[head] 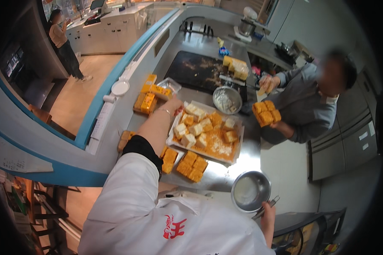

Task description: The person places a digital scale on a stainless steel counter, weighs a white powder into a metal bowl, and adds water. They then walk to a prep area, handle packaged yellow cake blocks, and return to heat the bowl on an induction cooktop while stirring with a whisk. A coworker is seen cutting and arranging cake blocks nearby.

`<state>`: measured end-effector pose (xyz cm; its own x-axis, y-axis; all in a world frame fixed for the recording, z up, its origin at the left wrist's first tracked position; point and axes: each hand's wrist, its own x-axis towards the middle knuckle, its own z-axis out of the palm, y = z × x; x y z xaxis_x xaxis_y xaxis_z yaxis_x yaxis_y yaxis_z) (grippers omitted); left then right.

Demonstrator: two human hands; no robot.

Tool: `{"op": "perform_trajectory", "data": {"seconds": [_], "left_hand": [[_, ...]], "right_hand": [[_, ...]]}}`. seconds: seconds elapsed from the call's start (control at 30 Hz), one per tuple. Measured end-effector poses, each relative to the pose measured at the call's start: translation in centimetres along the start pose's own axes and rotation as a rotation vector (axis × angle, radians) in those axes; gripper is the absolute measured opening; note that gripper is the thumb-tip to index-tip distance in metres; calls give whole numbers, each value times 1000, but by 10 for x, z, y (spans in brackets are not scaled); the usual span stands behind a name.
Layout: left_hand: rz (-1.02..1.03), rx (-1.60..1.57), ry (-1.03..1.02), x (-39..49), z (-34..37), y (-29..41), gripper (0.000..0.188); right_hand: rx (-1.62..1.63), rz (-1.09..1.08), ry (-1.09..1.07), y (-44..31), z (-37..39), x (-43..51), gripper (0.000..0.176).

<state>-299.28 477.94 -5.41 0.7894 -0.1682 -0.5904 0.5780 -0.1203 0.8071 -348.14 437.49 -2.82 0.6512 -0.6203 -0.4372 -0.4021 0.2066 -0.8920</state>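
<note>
My right hand (268, 213) grips the handle of a steel saucepan (264, 188), which holds a little pale liquid and hangs beyond the counter's edge. My left arm stretches over the counter, and my left hand (176, 105) is at the far left corner of a white tray (241, 140). Its fingers are partly hidden, so I cannot tell whether they hold anything. Orange crumbs and cream-coated cubes (196, 129) of what looks like cake lie in the tray. Two crumb-coated blocks, one a four-part block (192, 166), rest at its near side. Yellow-banded boxes (161, 91) sit beside my left hand.
A co-worker (309, 102) at the right holds a crumbed four-part block (266, 113). A steel bowl (227, 100) with white cream stands behind the tray. Farther back are a dark board (194, 68), yellow cake pieces (236, 67) and a stand mixer (247, 25). A partition (121, 73) borders the left.
</note>
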Motion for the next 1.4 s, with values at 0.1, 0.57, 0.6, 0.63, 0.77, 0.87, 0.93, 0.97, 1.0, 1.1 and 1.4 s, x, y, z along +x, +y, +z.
{"op": "perform_trajectory", "data": {"seconds": [0.1, 0.57, 0.6, 0.63, 0.77, 0.87, 0.93, 0.97, 1.0, 1.1, 1.4], "left_hand": [[-71, -54, -6, 14, 8, -2, 102], [52, 353, -155, -69, 14, -61, 73], [53, 366, -170, -78, 13, -69, 72], [51, 387, -177, -86, 11, -78, 72], [11, 355, -149, -109, 6, -110, 70], [50, 386, -143, -119, 1, -124, 67], [81, 369, -144, -124, -1, -130, 65], [103, 353, -144, -127, -1, -133, 65], [83, 338, -135, -131, -4, -136, 64], [118, 283, -122, -135, -6, -140, 55], [165, 301, -138, -143, -7, -141, 51]], "right_hand": [[-3, -9, -12, -2, -3, -2, 16], [-17, 65, 65, -9, -11, -10, 17], [-6, 76, 65, -10, -11, -10, 17], [1, 78, 59, -12, -9, -11, 17], [-4, 51, 58, -17, -3, -10, 16], [-15, 68, 51, -19, 0, -8, 19], [-33, 66, 43, -19, 1, -5, 19], [-44, 67, 35, -18, 1, -4, 18], [-64, 76, 46, -17, 0, -4, 17], [-7, 62, 10, -13, 0, -4, 18], [-20, 85, 69, -8, -1, -14, 19]]}}
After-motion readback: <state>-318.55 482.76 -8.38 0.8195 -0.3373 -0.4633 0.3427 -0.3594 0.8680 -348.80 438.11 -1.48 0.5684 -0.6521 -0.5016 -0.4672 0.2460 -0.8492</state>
